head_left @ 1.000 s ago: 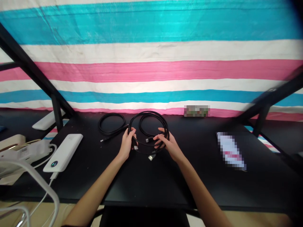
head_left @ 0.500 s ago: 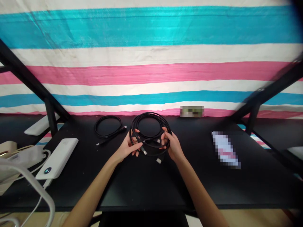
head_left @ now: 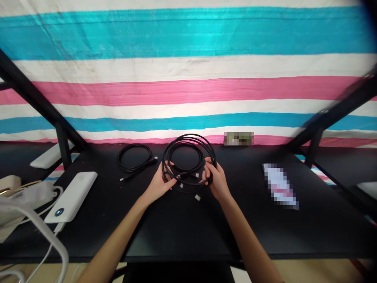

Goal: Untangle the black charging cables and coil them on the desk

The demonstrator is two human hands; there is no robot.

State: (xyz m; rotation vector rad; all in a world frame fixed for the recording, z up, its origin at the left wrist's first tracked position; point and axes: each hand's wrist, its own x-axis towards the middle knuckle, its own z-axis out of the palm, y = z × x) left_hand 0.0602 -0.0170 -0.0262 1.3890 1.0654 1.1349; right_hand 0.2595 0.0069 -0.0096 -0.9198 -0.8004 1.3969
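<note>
Above the black surface (head_left: 182,232), your left hand (head_left: 161,181) and right hand (head_left: 217,179) hold opposite sides of a coiled black cable (head_left: 214,153), fingers curled closed around it. Another black coil (head_left: 135,170) lies to its left. Further left sits a white power bank (head_left: 73,194); at right, blurring hides any print on a pale object (head_left: 278,182). A striped sheet (head_left: 188,92) hangs behind.

Looped cable (head_left: 191,135) in left grip (head_left: 159,184) and right grip (head_left: 218,180)
</note>
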